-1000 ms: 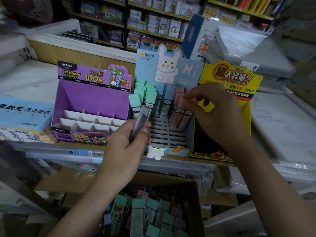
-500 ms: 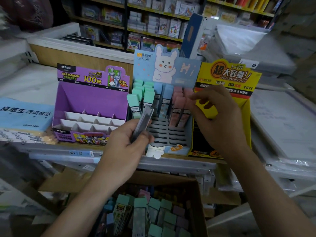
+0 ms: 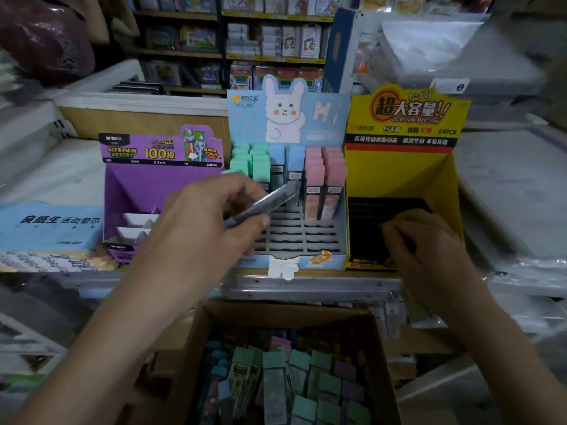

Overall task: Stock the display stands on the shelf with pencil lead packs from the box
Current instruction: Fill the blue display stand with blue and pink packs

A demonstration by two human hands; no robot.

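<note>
pencil lead pack (image 3: 264, 203), pinched in left hand (image 3: 202, 228), slants up-right toward the bunny stand (image 3: 325, 124) slots; right hand (image 3: 429, 250) curled, grip unclear.

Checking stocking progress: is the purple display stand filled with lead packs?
No: the purple display stand shows only bare white compartments, though the left hand, gripping a lead pack, covers part.

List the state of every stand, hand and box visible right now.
left hand: grips a grey lead pack, tilted, before the blue stand.
right hand: fingers curled at the yellow stand, grasp unclear.
blue stand: back rows filled, front slots empty.
purple stand: visible slots empty.
box: open, holding many packs.
</note>
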